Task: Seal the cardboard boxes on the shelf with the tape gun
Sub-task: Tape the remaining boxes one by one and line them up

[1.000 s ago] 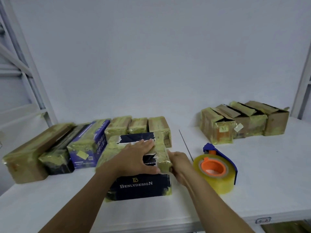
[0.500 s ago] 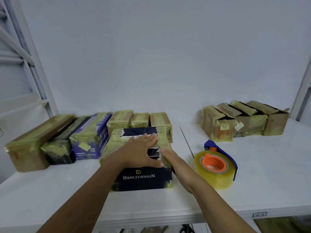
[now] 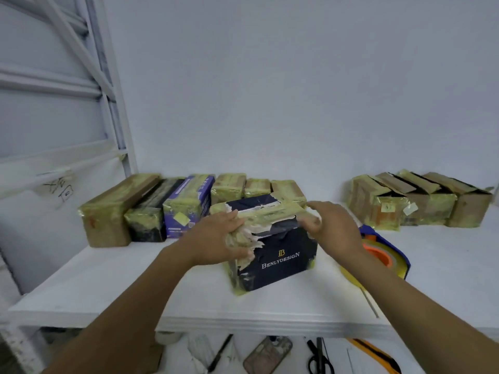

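Head view shows the dark box point(image 3: 280, 255) at frame centre gripped by the left hand point(image 3: 218, 238) and right hand point(image 3: 334, 228), six taped boxes point(image 3: 189, 203) at left judged done, four open boxes point(image 3: 421, 201) at right left unsealed (tape gun point(image 3: 388, 255) idle beside).

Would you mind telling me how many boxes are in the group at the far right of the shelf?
4, side by side: the nearest box, a second, a third, and the rightmost. Anything behind them would be hidden.

both forearms reaching forward, left hand point(image 3: 220, 240) fingers curled in a grip, right hand point(image 3: 333, 228) palm down, fingers bent
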